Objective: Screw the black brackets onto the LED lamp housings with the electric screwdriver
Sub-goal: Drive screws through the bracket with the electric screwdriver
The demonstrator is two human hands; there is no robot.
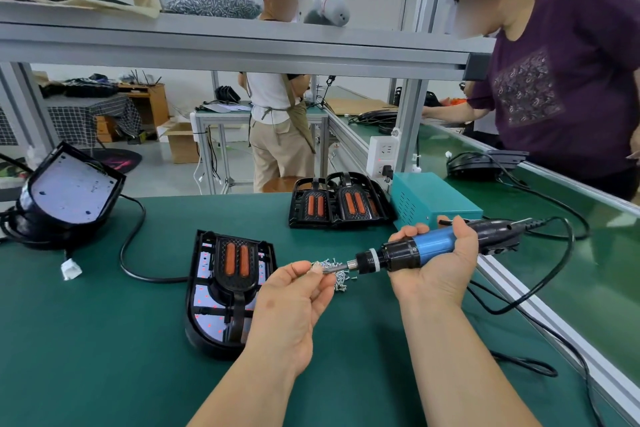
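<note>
Starting far left, there's a spare lamp housing [69,191] propped on its edge at the back of the bench [104,357], well apart from the action. The one that matters is the LED lamp housing [207,291] lying flat left of centre with a black bracket [237,263] sat on top. Both run near-to-far, rounded end toward me and straight end away. It's just left of my hands, so my left hand [294,302] is the closer one, and that forearm crosses the housing's near right corner in the view. Thumb and forefinger are pinched on the tip of the bit [336,269]. I reckon it's seating a screw there, but whatever's in the pinch is too small to make out. Right under the fingertips is the loose pile of screws [341,282], and at the far side a stack of spare brackets [341,201]. Then comes the electric screwdriver [426,246], held almost level, bit pointing left toward the housing, cord trailing off right. My right hand [440,270] cradles it from below, fingers curled firmly round the blue barrel. My guess for the next move is to swing the tool left and tip it bit-down over a bracket hole, since right now its axis runs across the housing, not down into it.
</note>
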